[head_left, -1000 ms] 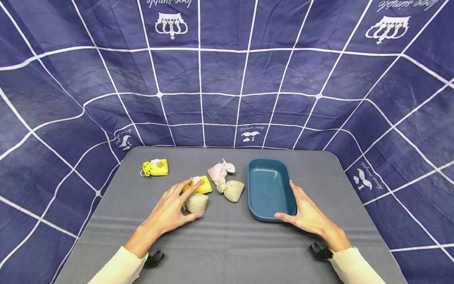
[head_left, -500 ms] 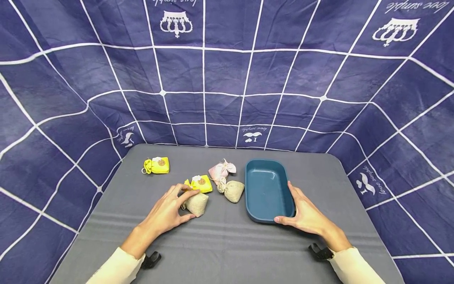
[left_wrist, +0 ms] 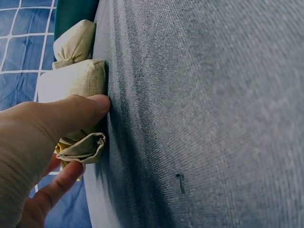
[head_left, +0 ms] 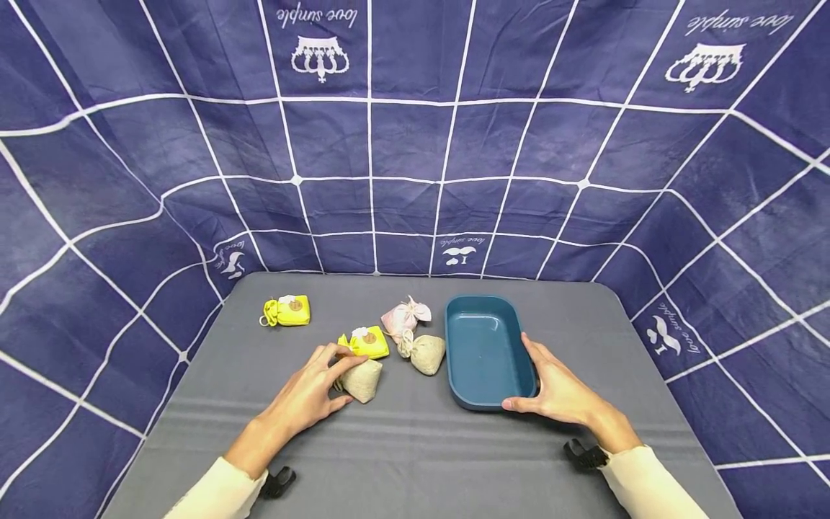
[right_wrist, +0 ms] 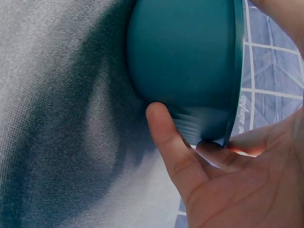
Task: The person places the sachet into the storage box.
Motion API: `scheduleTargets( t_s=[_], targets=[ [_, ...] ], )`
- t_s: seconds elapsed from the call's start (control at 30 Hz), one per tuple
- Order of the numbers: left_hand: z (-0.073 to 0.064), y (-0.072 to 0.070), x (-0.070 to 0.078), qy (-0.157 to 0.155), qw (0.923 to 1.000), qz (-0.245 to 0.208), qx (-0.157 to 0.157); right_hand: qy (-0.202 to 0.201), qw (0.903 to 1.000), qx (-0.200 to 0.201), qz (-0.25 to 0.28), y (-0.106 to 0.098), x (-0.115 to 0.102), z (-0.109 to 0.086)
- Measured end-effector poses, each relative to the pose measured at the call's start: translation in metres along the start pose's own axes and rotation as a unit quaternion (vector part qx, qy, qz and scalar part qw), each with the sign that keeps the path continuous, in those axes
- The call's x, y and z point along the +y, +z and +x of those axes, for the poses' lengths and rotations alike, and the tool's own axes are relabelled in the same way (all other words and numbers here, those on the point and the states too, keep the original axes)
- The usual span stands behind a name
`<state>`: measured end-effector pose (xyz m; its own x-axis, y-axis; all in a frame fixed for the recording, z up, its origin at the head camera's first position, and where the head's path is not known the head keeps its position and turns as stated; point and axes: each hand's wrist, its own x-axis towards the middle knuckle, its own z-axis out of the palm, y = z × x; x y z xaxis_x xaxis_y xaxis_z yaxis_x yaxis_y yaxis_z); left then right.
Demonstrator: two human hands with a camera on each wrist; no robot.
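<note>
My left hand (head_left: 305,389) is at a beige cloth sachet (head_left: 363,380), thumb on the near side and fingers at the far side. In the left wrist view the thumb (left_wrist: 90,109) presses the sachet's side, and fingertips curl under its gathered, open-ended neck (left_wrist: 88,148). My right hand (head_left: 560,389) grips a blue-green rectangular plastic bin (head_left: 483,360) at its near right corner. In the right wrist view, fingers (right_wrist: 159,121) lie against the bin's outer wall. No items show inside the bin.
Just beyond the held sachet lies a yellow pouch (head_left: 371,342). Left of the bin are a second beige sachet (head_left: 428,355) and a pink sachet (head_left: 402,317). Another yellow pouch (head_left: 295,310) with a ring sits at the back left. Blue curtain (head_left: 415,144) surrounds the grey table (head_left: 415,461).
My left fingers have drawn back off the yellow pouch and closed in on the near beige sachet. The bin, with my right hand on it, has shifted slightly left.
</note>
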<state>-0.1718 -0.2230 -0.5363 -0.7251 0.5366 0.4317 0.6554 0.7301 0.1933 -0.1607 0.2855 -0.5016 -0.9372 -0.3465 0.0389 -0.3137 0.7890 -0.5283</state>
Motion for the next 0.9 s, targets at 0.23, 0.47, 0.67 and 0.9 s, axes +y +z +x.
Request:
scheduleTargets(
  t_s=[0.23, 0.47, 0.67, 0.9],
  targets=[
    [0.008, 0.004, 0.001, 0.035, 0.9994, 0.0, 0.004, 0.003, 0.9999, -0.002, -0.011, -0.006, 0.005, 0.001],
    [0.017, 0.003, 0.0, 0.043, 0.999, -0.01, 0.0, 0.006, 0.9999, -0.007, -0.005, -0.01, 0.005, 0.005],
    [0.022, 0.007, 0.004, -0.008, 0.9989, -0.042, -0.017, 0.01, 0.9999, -0.005, -0.002, -0.007, 0.005, 0.002],
    [0.021, 0.009, 0.011, -0.035, 0.997, -0.068, -0.016, 0.009, 0.9999, -0.008, 0.01, -0.001, 0.004, -0.001]
  ],
)
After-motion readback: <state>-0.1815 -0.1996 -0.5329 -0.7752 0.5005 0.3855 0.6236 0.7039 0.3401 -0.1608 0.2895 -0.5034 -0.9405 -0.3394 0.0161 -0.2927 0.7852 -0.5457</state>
